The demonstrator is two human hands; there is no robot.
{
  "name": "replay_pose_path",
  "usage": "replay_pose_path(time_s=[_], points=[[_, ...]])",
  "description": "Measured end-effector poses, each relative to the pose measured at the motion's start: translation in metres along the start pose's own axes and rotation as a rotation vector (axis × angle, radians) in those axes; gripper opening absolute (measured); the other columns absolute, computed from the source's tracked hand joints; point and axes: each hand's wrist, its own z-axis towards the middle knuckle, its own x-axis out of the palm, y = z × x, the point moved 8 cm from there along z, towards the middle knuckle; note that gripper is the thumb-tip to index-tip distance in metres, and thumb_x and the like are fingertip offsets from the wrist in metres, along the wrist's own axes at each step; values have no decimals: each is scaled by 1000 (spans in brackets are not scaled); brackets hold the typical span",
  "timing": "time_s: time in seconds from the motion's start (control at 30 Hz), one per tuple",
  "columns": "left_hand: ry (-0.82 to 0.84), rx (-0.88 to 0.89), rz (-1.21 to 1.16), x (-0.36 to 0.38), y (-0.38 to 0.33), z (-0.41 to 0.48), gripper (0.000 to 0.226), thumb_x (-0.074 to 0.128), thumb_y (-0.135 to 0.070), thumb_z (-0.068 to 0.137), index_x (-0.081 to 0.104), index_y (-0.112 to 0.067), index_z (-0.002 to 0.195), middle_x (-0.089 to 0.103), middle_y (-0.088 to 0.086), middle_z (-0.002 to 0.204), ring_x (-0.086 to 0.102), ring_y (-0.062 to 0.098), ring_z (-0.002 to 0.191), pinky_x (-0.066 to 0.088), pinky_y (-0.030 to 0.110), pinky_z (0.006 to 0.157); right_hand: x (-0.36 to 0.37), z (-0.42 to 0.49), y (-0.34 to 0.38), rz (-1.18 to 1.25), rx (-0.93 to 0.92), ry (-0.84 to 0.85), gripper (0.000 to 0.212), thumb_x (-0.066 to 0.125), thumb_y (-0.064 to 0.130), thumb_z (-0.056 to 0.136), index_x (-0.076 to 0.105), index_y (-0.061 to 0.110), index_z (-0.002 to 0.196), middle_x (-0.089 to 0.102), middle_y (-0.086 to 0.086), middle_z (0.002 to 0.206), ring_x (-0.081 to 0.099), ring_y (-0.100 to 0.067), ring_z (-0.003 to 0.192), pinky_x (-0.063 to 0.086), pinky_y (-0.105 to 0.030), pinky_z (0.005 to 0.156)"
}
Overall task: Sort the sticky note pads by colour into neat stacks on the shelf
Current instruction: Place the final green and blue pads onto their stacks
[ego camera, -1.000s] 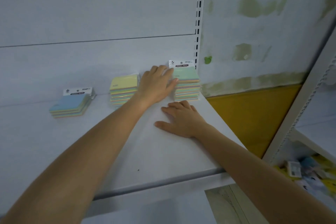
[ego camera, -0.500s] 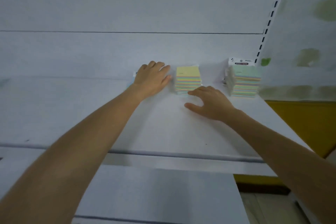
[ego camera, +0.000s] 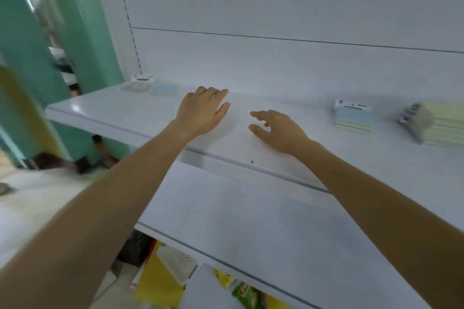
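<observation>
**Both hands empty over the shelf**

Over the white metal shelf, the right hand and left hand hover spread, holding nothing. Pastel striped sticky-note stacks sit well right; a blurred pale pad lies far left.

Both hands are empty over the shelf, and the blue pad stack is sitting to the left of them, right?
Not quite. Both hands are empty over the shelf, the left hand and the right hand, but the head view shows the blue pad stack to the right of them, not the left. Only some loose pads lie far to the left.
</observation>
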Motion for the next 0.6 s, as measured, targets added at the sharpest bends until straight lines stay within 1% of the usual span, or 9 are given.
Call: replay_pose_path(time_s=[0.1, 0.2, 0.37, 0.5, 0.6], points=[[33, -86, -4, 5, 61, -12, 47, 29, -37, 97, 34, -17, 140, 45, 10, 142, 40, 30, 129, 38, 43, 99, 29, 36, 42, 1, -45, 61, 45, 41, 44, 92, 42, 27, 134, 50, -4, 134, 49, -21, 120, 37, -35, 101], [40, -170, -1, 13, 123, -15, 46, 30, -36, 97, 35, -18, 139, 45, 10, 141, 41, 29, 127, 38, 43, 98, 54, 79, 77, 16, -84, 92, 43, 41, 43, 92, 45, 26, 131, 51, -5, 131, 51, -22, 117, 38, -35, 99], [83, -270, 28, 35, 219, -3, 44, 30, -34, 97, 37, -17, 137, 45, 10, 140, 41, 30, 127, 39, 45, 98, 90, 162, 108, 7, -115, 123, 42, 43, 41, 92, 46, 24, 130, 49, -7, 132, 50, -24, 118, 39, -38, 101], [117, -357, 13, 53, 286, 12, 42, 34, -30, 96, 40, -18, 136, 45, 11, 138, 42, 31, 125, 40, 46, 97, 113, 235, 122, 78, -64, 103, 44, 45, 40, 91, 46, 20, 130, 50, -9, 133, 49, -25, 120, 39, -36, 98], [147, -371, -5, 68, 328, 24, 41, 36, -23, 95, 40, -19, 136, 44, 12, 138, 41, 31, 127, 39, 47, 99, 135, 281, 131, 87, 15, 112, 50, 44, 44, 90, 43, 18, 132, 51, -9, 134, 47, -26, 122, 40, -37, 96]])
